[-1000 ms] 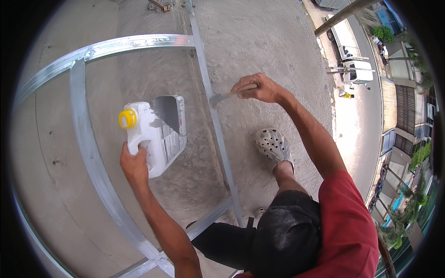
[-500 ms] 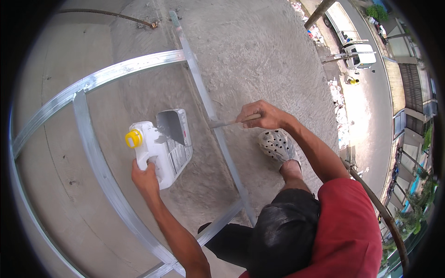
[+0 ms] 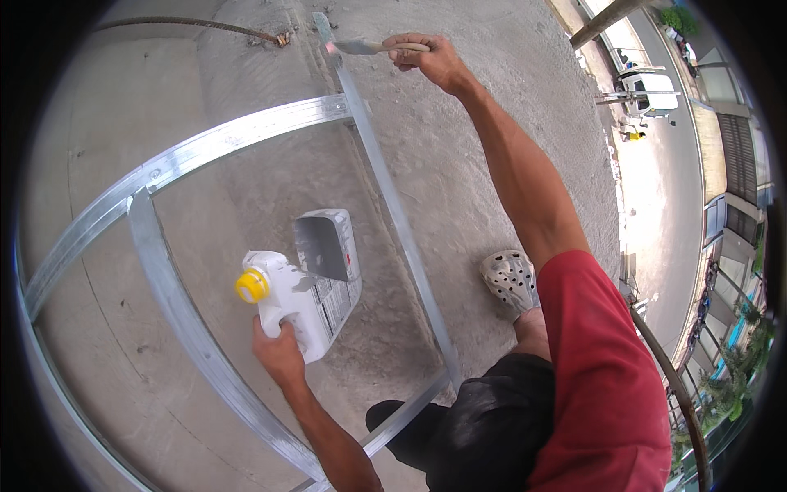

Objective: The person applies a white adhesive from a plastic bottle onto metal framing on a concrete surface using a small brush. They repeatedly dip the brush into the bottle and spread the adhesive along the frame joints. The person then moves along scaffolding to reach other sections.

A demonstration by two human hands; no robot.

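Rough grey concrete floor point(image 3: 447, 184); sunlit street point(image 3: 656, 213) right, buildings point(image 3: 737, 152) beyond.

I see a white jug point(image 3: 288, 297) with a yellow cap point(image 3: 252, 284) and a grey inside. The brush point(image 3: 358, 47) has a tan handle point(image 3: 416, 47). The metal frame point(image 3: 238, 131) is silver, the sleeve point(image 3: 602, 353) red, the shorts point(image 3: 492, 418) black with pale smudges, the shoe point(image 3: 508, 279) cream with dark dots.

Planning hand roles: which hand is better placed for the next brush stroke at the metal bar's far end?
Probably the right hand: it holds the brush at the far end of the metal bar. The left hand is occupied, gripping the white jug.
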